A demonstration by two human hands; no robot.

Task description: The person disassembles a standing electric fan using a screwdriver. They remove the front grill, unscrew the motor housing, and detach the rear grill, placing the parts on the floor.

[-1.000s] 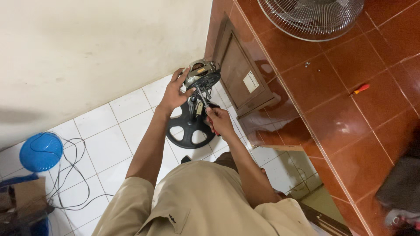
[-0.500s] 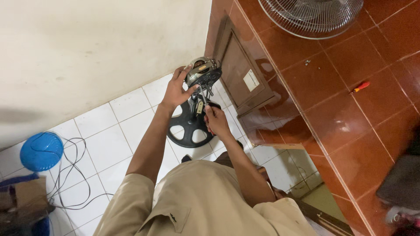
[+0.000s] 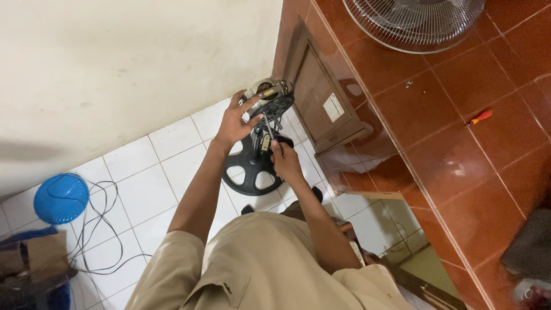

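Fan motor (image 3: 267, 92), stripped of its housing so that metal and windings are showing, is being held up at the top of a short dark stand above the white tiled floor (image 3: 138, 172), close to the cream wall (image 3: 115, 63). It is being gripped by the left hand (image 3: 236, 121), whose fingers are being spread around the motor's near side and the dark ring just below it. The right hand (image 3: 285, 162) is being kept lower, closed on a small tool or part at the bundle of wires (image 3: 270, 129) hanging under the motor; exactly what is being pinched cannot be told. A round black fan base (image 3: 252, 166) with spoke-like openings is being seen beneath both hands, lying on the tiles, partly covered by the right wrist.

To the left, a blue round lid (image 3: 60, 198) is lying on the tiles with a thin black cable (image 3: 97, 229) looped beside it. A brown wooden panel (image 3: 321, 97) is being leaned at the edge where the white tiles are meeting the red-brown floor tiles (image 3: 459, 155). On those red tiles a wire fan grille (image 3: 416, 23) is resting at the top, and a small red-handled screwdriver (image 3: 479, 117) is lying well apart from the hands. The person's beige shirt (image 3: 270, 264) is filling the lower middle of the view.
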